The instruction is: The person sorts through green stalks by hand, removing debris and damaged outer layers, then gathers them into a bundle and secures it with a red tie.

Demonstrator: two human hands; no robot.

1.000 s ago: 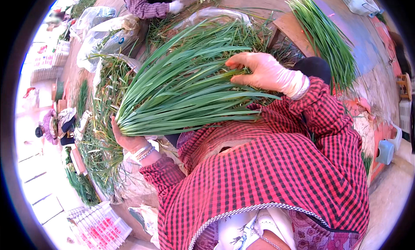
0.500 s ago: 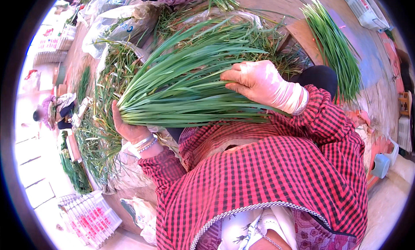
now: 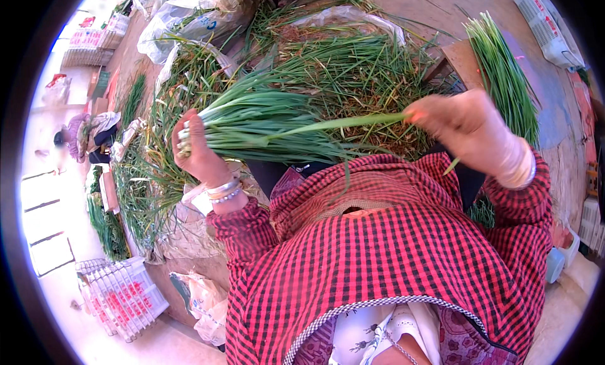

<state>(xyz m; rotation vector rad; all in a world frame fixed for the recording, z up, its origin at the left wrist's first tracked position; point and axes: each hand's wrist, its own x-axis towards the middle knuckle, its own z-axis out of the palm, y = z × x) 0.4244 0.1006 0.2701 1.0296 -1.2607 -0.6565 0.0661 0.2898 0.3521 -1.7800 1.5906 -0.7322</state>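
My left hand (image 3: 200,152) is closed round the pale stem end of a bunch of garlic chives (image 3: 265,119), whose green leaves fan out to the right over my lap. To the right of the bunch, my right hand (image 3: 463,128), somewhat blurred by motion, pinches the tip of a single light green leaf (image 3: 353,121). That leaf stretches from the bunch to my fingers. Under and beyond the bunch lies a wide heap of loose leaves and brownish trimmings (image 3: 372,81).
A tidy chive bundle (image 3: 504,75) leans on a brown board (image 3: 463,62) at the right. White crates stand at far right (image 3: 548,28) and lower left (image 3: 123,299). Clear plastic bags (image 3: 195,24) lie at the back left. Another person (image 3: 91,135) sits at the left.
My right hand has moved right, away from the bunch, drawing one leaf out. My left hand now wraps round the stems, and the leaves are gathered more narrowly.
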